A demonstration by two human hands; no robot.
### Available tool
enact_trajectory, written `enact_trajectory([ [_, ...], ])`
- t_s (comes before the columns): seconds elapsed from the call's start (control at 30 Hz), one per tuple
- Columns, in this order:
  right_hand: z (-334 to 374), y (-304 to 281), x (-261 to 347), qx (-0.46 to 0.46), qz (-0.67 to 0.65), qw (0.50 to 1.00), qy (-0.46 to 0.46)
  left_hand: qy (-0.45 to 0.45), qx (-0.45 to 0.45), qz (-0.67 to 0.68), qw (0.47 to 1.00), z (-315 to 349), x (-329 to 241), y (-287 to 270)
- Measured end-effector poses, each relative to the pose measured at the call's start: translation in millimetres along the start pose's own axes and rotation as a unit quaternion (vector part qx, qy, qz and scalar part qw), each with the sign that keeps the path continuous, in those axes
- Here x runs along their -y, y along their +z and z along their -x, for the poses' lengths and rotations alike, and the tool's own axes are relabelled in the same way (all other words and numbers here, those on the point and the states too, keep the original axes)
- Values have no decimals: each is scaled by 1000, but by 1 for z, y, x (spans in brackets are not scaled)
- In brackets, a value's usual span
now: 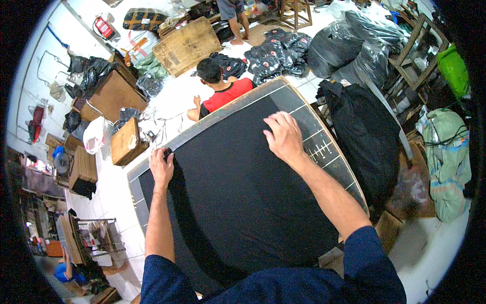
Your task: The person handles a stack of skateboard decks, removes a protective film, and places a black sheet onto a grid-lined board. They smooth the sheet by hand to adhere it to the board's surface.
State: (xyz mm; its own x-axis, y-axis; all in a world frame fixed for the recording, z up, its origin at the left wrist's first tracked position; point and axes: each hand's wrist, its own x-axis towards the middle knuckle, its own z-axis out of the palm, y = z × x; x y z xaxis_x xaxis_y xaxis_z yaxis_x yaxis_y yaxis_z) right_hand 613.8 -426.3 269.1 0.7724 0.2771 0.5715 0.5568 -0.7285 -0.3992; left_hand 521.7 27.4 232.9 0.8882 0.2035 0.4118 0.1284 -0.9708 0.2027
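Note:
Black fabric [248, 187] covers most of a dark, line-marked work table [324, 137]. At the table's far left edge, my left hand [161, 166] is closed on the fabric, its fingers bent around a dark bit of the cloth. A fold or shadowed band in the fabric runs from that hand down toward my body. My right hand [284, 136] is over the upper right part of the cloth near its edge, fingers loosely curved and apart, with nothing visible in them. Whether its fingertips press on the cloth is hard to tell.
Beyond the table sits a person in a red top [230, 96]. A dark cloth heap [362, 137] hangs right of the table. Black plastic bags [281, 53] lie at the back, with a wooden board [187, 45] beside them. Wooden pieces [129, 142] stand left.

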Motion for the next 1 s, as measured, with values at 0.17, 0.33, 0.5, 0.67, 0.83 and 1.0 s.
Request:
enact_trajectory([
  [0.17, -63, 70, 35, 59, -61, 995, -45, -16, 77, 48, 996, -23, 3, -5],
  [0.33, -83, 116, 63, 142, -103, 983, -50, 24, 104, -12, 994, -25, -9, -6],
  [0.5, -84, 130, 62, 154, -82, 982, -75, 75, 86, -12, 993, -23, -17, -5],
  [0.67, -79, 141, 61, 115, -96, 987, -65, 59, 48, 67, 995, -21, -19, -6],
  [0.83, -75, 145, 65, 87, -104, 990, -40, 94, 64, 20, 993, -23, -20, -2],
  [1.0, -76, 143, 73, 110, -106, 988, -21, 49, 87, 18, 995, -26, -12, -1],
])
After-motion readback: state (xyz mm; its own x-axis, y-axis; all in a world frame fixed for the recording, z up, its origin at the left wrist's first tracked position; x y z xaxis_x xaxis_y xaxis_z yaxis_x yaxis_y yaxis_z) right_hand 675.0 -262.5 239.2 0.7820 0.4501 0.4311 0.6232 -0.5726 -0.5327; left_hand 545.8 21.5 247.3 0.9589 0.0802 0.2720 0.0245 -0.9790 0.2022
